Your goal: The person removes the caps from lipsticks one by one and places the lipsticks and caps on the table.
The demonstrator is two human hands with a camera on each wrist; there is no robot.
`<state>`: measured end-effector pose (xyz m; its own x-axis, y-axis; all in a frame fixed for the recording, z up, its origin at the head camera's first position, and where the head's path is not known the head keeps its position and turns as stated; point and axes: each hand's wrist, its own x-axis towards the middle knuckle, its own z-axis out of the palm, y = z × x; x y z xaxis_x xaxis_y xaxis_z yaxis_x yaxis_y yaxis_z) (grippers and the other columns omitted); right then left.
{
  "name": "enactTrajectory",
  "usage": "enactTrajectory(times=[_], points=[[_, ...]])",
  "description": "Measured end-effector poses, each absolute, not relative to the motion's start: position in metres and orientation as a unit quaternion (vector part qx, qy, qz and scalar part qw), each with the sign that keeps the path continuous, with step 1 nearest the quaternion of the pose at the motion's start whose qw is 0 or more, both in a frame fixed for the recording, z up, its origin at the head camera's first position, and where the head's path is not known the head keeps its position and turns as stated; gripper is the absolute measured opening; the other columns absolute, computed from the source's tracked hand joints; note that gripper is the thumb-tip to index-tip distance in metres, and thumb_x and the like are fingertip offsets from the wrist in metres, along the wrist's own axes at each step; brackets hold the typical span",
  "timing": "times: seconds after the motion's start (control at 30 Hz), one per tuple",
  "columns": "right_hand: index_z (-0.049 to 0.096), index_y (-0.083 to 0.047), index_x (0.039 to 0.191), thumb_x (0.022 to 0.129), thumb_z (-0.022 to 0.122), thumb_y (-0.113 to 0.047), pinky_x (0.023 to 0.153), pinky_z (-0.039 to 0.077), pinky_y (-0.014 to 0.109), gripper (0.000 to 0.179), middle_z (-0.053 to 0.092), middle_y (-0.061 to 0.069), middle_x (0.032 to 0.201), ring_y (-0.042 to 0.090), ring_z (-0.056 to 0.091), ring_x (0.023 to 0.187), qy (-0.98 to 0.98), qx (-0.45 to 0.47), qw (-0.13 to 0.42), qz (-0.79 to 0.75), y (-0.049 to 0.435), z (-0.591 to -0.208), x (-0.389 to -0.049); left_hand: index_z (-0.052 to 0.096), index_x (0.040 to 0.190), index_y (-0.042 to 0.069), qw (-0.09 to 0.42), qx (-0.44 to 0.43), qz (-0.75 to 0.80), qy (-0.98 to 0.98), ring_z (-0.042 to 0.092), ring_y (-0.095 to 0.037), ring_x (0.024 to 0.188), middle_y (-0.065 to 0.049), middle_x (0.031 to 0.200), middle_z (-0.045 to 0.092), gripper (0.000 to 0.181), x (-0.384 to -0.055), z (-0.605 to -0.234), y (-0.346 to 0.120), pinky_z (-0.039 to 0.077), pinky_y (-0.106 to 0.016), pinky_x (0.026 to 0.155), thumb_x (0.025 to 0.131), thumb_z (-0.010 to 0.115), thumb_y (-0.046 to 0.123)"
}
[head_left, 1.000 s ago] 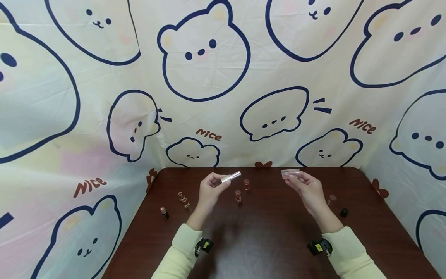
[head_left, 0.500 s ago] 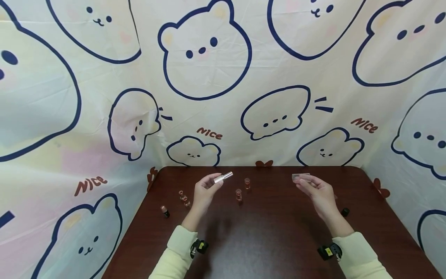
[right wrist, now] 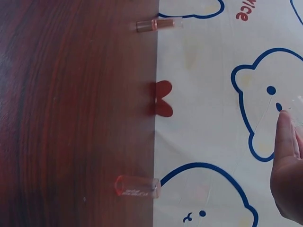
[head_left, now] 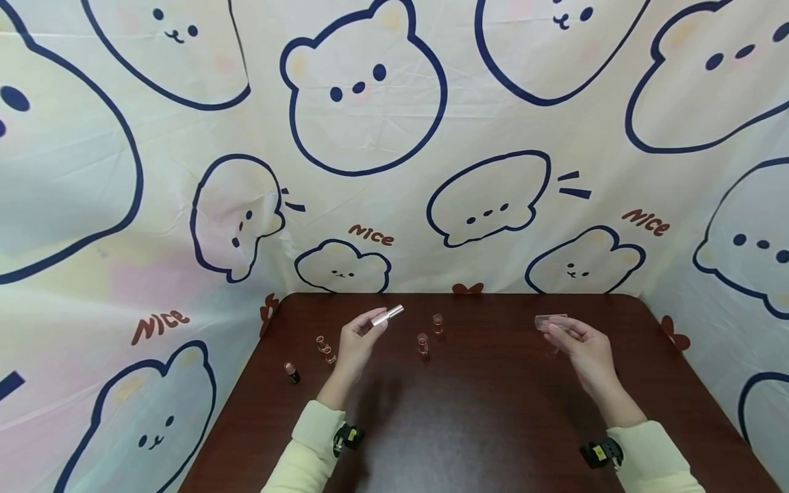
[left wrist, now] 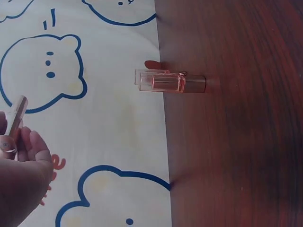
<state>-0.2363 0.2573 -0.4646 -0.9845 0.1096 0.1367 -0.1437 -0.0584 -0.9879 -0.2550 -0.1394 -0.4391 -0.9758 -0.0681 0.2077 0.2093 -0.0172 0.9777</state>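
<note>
In the head view my left hand (head_left: 354, 349) pinches a shiny silver lipstick tube (head_left: 387, 315) above the table, tilted up to the right. The left wrist view catches the same lipstick tube (left wrist: 18, 111) between thumb and fingers. Well apart to the right, my right hand (head_left: 585, 349) holds a clear plastic cap (head_left: 550, 320) by its end, lying nearly level in the air. Only the edge of that clear cap (right wrist: 297, 109) shows in the right wrist view. Between the hands, two lipsticks with clear covers, one nearer (head_left: 422, 344) and one farther (head_left: 438, 324), stand upright.
Left of my left hand stand two more clear-covered lipsticks (head_left: 329, 355) and a black-based lipstick (head_left: 292, 372). A transparent cap (right wrist: 137, 187) stands on the table in the right wrist view. The brown table (head_left: 468, 424) meets a patterned cloth (head_left: 407, 198) at its back edge.
My hands have moved apart: the left with the lipstick tube slightly left, the right with the clear cap farther right and a little down. My right hand now hides the small things behind it.
</note>
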Motion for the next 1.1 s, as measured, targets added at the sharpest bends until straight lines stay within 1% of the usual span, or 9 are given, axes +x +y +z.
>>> enactTrajectory(times=[0.17, 0.3, 0.53, 0.63, 0.73, 0.87, 0.9, 0.97, 1.1], points=[[0.064, 0.001, 0.119, 0.092, 0.068, -0.023, 0.078, 0.051, 0.019, 0.036, 0.072, -0.007, 0.100, 0.007, 0.069, 0.091, -0.707, -0.007, 0.094, 0.701, 0.265, -0.471, -0.233, 0.062, 0.118, -0.012, 0.087, -0.031, -0.705, -0.703, 0.058, -0.011, 0.091, -0.018, 0.112, 0.065, 0.029, -0.248, -0.434, -0.140, 0.049, -0.018, 0.077, 0.090, 0.065, -0.002], [0.065, 0.000, 0.116, 0.091, 0.070, -0.023, 0.076, 0.052, 0.018, 0.035, 0.072, -0.007, 0.097, 0.008, 0.069, 0.089, -0.710, -0.030, 0.099, 0.696, 0.271, -0.475, -0.232, 0.063, 0.117, -0.010, 0.080, -0.016, -0.708, -0.702, 0.059, -0.011, 0.090, -0.019, 0.111, 0.065, 0.028, -0.250, -0.437, -0.141, 0.051, -0.021, 0.077, 0.090, 0.065, 0.000], [0.062, 0.004, 0.119, 0.090, 0.069, -0.032, 0.072, 0.052, 0.015, 0.047, 0.070, -0.013, 0.094, 0.003, 0.068, 0.086, -0.769, -0.076, 0.116, 0.625, 0.280, -0.478, -0.231, 0.065, 0.113, -0.008, 0.080, 0.010, -0.715, -0.694, 0.062, -0.011, 0.088, -0.014, 0.105, 0.067, 0.027, -0.263, -0.455, -0.147, 0.052, -0.022, 0.076, 0.088, 0.068, -0.001], [0.061, 0.006, 0.120, 0.090, 0.069, -0.033, 0.070, 0.052, 0.016, 0.050, 0.070, -0.006, 0.097, 0.004, 0.068, 0.084, -0.784, -0.097, 0.122, 0.600, 0.283, -0.481, -0.231, 0.065, 0.113, -0.008, 0.082, 0.019, -0.722, -0.687, 0.062, -0.010, 0.087, -0.016, 0.106, 0.067, 0.028, -0.271, -0.468, -0.150, 0.052, -0.021, 0.075, 0.086, 0.070, -0.001], [0.062, 0.005, 0.120, 0.091, 0.067, -0.034, 0.067, 0.053, 0.017, 0.049, 0.070, 0.007, 0.103, 0.000, 0.067, 0.081, -0.807, -0.116, 0.129, 0.564, 0.285, -0.484, -0.232, 0.065, 0.111, -0.007, 0.088, 0.024, -0.722, -0.685, 0.063, -0.011, 0.087, -0.017, 0.106, 0.066, 0.028, -0.274, -0.477, -0.151, 0.052, -0.021, 0.075, 0.085, 0.072, 0.000], [0.064, 0.004, 0.118, 0.093, 0.066, -0.036, 0.060, 0.052, 0.019, 0.048, 0.069, 0.020, 0.108, -0.005, 0.063, 0.074, -0.843, -0.137, 0.139, 0.502, 0.287, -0.490, -0.234, 0.066, 0.108, -0.005, 0.107, 0.026, -0.711, -0.695, 0.064, -0.014, 0.086, -0.015, 0.101, 0.066, 0.026, -0.275, -0.482, -0.150, 0.053, -0.022, 0.074, 0.084, 0.073, -0.001], [0.065, 0.004, 0.118, 0.093, 0.066, -0.036, 0.059, 0.052, 0.020, 0.047, 0.068, 0.021, 0.108, -0.003, 0.063, 0.074, -0.851, -0.139, 0.144, 0.485, 0.288, -0.492, -0.234, 0.066, 0.108, -0.004, 0.112, 0.028, -0.707, -0.698, 0.064, -0.015, 0.086, -0.014, 0.100, 0.066, 0.026, -0.275, -0.482, -0.150, 0.053, -0.022, 0.074, 0.083, 0.074, -0.001], [0.065, 0.005, 0.116, 0.093, 0.066, -0.035, 0.057, 0.051, 0.022, 0.046, 0.069, 0.022, 0.106, 0.006, 0.066, 0.076, -0.869, -0.140, 0.153, 0.450, 0.289, -0.495, -0.235, 0.066, 0.106, -0.004, 0.123, 0.032, -0.699, -0.704, 0.063, -0.017, 0.086, -0.013, 0.098, 0.066, 0.025, -0.275, -0.483, -0.151, 0.053, -0.022, 0.073, 0.082, 0.074, -0.001], [0.066, 0.008, 0.112, 0.092, 0.069, -0.029, 0.056, 0.050, 0.027, 0.042, 0.069, 0.024, 0.101, 0.031, 0.068, 0.085, -0.891, -0.133, 0.176, 0.396, 0.291, -0.502, -0.236, 0.066, 0.104, -0.002, 0.139, 0.045, -0.689, -0.710, 0.063, -0.018, 0.087, -0.012, 0.097, 0.065, 0.025, -0.276, -0.486, -0.152, 0.052, -0.021, 0.072, 0.081, 0.074, -0.003]])
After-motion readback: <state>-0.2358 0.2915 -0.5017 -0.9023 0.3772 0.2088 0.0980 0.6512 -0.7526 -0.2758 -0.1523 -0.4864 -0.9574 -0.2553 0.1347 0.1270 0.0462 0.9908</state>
